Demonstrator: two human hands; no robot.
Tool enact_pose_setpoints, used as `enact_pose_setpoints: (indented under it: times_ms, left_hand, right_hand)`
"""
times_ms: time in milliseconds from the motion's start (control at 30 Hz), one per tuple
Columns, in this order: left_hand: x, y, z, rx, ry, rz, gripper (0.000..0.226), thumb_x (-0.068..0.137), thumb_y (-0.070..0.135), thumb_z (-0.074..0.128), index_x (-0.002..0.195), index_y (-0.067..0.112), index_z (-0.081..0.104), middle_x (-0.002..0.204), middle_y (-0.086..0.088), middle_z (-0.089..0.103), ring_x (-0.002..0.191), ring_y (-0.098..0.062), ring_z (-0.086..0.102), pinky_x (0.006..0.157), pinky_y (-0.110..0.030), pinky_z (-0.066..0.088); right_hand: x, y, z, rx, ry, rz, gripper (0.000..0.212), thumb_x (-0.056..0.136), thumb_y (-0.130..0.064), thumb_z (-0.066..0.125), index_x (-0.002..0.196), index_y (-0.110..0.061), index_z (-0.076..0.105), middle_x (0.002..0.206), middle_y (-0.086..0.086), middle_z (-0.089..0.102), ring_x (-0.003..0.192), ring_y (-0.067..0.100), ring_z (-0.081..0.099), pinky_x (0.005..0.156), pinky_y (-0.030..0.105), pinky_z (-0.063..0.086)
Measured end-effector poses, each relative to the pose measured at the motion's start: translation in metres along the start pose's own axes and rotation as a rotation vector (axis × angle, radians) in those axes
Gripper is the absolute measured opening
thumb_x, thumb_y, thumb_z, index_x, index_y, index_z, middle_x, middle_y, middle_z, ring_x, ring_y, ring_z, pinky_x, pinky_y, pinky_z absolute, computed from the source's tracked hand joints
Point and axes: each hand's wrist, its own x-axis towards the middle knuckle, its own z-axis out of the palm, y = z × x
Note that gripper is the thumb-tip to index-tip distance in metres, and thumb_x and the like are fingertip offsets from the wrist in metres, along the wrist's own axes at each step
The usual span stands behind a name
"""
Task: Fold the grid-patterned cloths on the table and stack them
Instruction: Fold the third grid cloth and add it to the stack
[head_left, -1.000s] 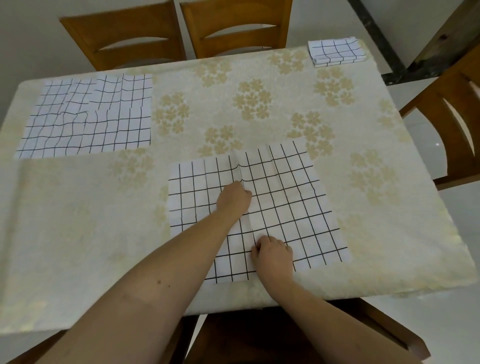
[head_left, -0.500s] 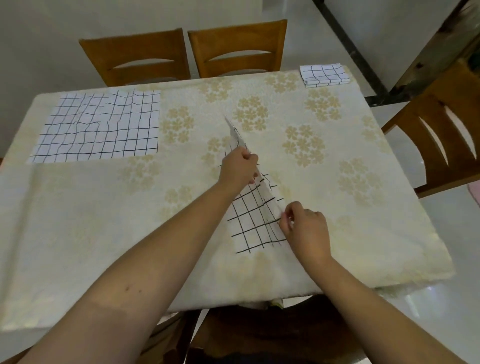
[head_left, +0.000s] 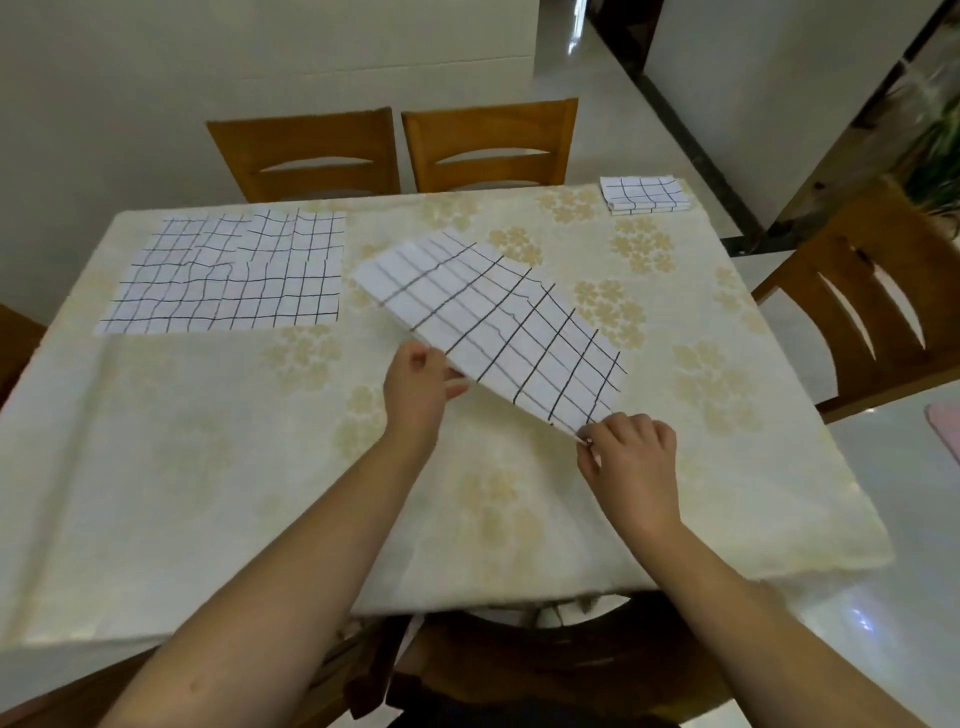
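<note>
Mid-task at the worktop (head_left: 171, 467): my left hand (head_left: 418, 384) and right hand (head_left: 631, 452) each pinch the near edge of a half-folded grid cloth (head_left: 498, 322) held above centre. A folded stack (head_left: 644, 195) waits far right; one flat cloth (head_left: 228, 275) remains far left.

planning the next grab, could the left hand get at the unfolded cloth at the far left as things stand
Probably not yet: nothing lies between the left hand and the unfolded cloth, but its grip is occupied holding the half-folded cloth together with the right hand.
</note>
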Motion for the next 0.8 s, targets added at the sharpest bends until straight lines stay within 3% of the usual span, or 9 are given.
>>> enact_pose_setpoints:
  times_ms: [133, 267, 400, 500, 600, 667, 800]
  left_hand:
    - [-0.020, -0.063, -0.031, 0.033, 0.033, -0.187, 0.015, 0.100, 0.012, 0.045, 0.088, 0.007, 0.052, 0.088, -0.017, 0.060, 0.074, -0.025, 0.068, 0.063, -0.030, 0.058]
    - [-0.046, -0.122, -0.057, 0.046, 0.067, -0.401, 0.016, 0.101, 0.011, 0.043, 0.090, 0.005, 0.052, 0.091, -0.020, 0.064, 0.072, -0.026, 0.067, 0.061, -0.032, 0.057]
    - [-0.058, -0.155, -0.075, 0.057, 0.026, -0.584, 0.016, 0.101, 0.012, 0.044, 0.095, 0.002, 0.054, 0.094, -0.019, 0.066, 0.073, -0.027, 0.067, 0.062, -0.033, 0.058]
    - [-0.056, -0.155, -0.079, 0.057, -0.018, -0.593, 0.019, 0.102, 0.019, 0.044, 0.097, 0.003, 0.054, 0.091, -0.015, 0.065, 0.072, -0.025, 0.066, 0.064, -0.035, 0.058]
    - [-0.049, -0.152, -0.084, 0.080, -0.017, -0.582, 0.027, 0.101, 0.026, 0.047, 0.104, 0.000, 0.055, 0.086, -0.014, 0.066, 0.067, -0.023, 0.066, 0.054, -0.031, 0.057]
    - [-0.044, -0.152, -0.091, 0.100, 0.005, -0.576, 0.031, 0.101, 0.028, 0.047, 0.104, -0.002, 0.057, 0.085, -0.015, 0.067, 0.064, -0.022, 0.065, 0.052, -0.028, 0.056]
    - [-0.030, -0.152, -0.106, 0.110, 0.089, -0.540, 0.030, 0.101, 0.026, 0.047, 0.101, -0.002, 0.058, 0.081, -0.016, 0.065, 0.056, -0.021, 0.060, 0.046, -0.024, 0.053]
  right_hand:
    - [-0.036, 0.008, 0.019, -0.004, -0.165, 0.059, 0.018, 0.068, -0.013, 0.080, 0.081, -0.020, 0.069, 0.081, -0.001, 0.062, 0.076, 0.026, 0.056, 0.074, 0.037, 0.036]
    - [-0.067, 0.014, 0.030, 0.038, -0.372, 0.169, 0.014, 0.073, -0.012, 0.077, 0.083, -0.018, 0.071, 0.084, 0.002, 0.066, 0.074, 0.028, 0.061, 0.065, 0.035, 0.042]
    - [-0.087, 0.017, 0.028, 0.237, -0.617, 0.592, 0.019, 0.091, -0.022, 0.058, 0.106, -0.014, 0.066, 0.100, 0.007, 0.066, 0.084, 0.028, 0.062, 0.066, 0.032, 0.045]
    - [-0.093, 0.012, 0.032, 0.407, -0.803, 0.910, 0.027, 0.096, -0.026, 0.047, 0.107, -0.009, 0.064, 0.099, 0.012, 0.069, 0.082, 0.027, 0.060, 0.072, 0.030, 0.045]
    - [-0.098, 0.004, 0.037, 0.544, -0.840, 1.003, 0.024, 0.094, -0.024, 0.049, 0.082, -0.013, 0.066, 0.084, 0.012, 0.071, 0.082, 0.032, 0.066, 0.081, 0.045, 0.055]
    - [-0.100, -0.002, 0.040, 0.603, -0.824, 1.054, 0.023, 0.092, -0.023, 0.054, 0.073, -0.015, 0.064, 0.076, 0.009, 0.070, 0.081, 0.033, 0.067, 0.080, 0.048, 0.056]
    - [-0.100, -0.008, 0.044, 0.688, -0.823, 1.174, 0.017, 0.092, -0.024, 0.060, 0.085, -0.010, 0.067, 0.073, 0.008, 0.069, 0.073, 0.027, 0.067, 0.079, 0.046, 0.058]
